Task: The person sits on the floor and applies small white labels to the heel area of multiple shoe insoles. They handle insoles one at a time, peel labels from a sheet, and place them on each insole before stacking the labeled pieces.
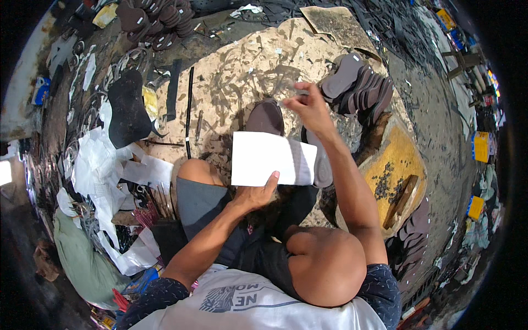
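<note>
My left hand (pixel 254 193) grips the near edge of a white sheet of paper (pixel 272 158) and holds it flat above my knees. Raised beyond the sheet, my right hand (pixel 309 107) pinches something small and thin that I cannot make out. A dark brown sandal sole (pixel 265 116) lies on the worn board (pixel 242 71) just past the paper, partly hidden by it. A grey sole (pixel 322 165) shows at the sheet's right edge.
A stack of brown soles (pixel 360 88) leans to the right of my right hand. A black sole cutout (pixel 127 113) and crumpled white sheets (pixel 102 165) lie at the left. More soles (pixel 157 19) are piled at the far left. A yellow board (pixel 399 165) sits at the right.
</note>
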A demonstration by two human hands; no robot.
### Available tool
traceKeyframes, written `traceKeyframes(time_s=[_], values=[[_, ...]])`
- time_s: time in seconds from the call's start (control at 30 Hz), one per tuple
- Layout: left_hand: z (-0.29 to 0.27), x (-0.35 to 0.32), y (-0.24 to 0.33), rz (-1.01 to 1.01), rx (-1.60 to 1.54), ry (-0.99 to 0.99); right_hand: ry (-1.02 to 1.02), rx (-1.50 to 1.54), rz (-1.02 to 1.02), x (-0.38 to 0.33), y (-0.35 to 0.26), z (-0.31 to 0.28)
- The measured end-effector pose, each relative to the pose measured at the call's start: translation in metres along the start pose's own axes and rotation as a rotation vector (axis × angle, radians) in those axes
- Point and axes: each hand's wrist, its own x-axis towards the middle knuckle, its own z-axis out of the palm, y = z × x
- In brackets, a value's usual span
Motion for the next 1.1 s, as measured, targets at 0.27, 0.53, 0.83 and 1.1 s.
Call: traceKeyframes(time_s=[0.27, 0.53, 0.83, 1.1], values=[[0.014, -0.006, -0.021, 0.502, 0.548, 0.302, -0.082, -0.519, -0.301, 0.029, 0.049, 0.041], [0.014, -0.043, 0.010, -0.204, -0.174, -0.012, -0.126, -0.243, 0.059, 0.040, 0.060, 0.016], [0.020, -0.016, -0.004, 0.148, 0.039, 0.180, -0.034, -0.334, -0.033, 0.023, 0.064, 0.020], [-0.017, 0.007, -0.001, -0.089, -0.523, 0.040, 0.067, -0.161, -0.019, -0.025, 0.043, -0.035]])
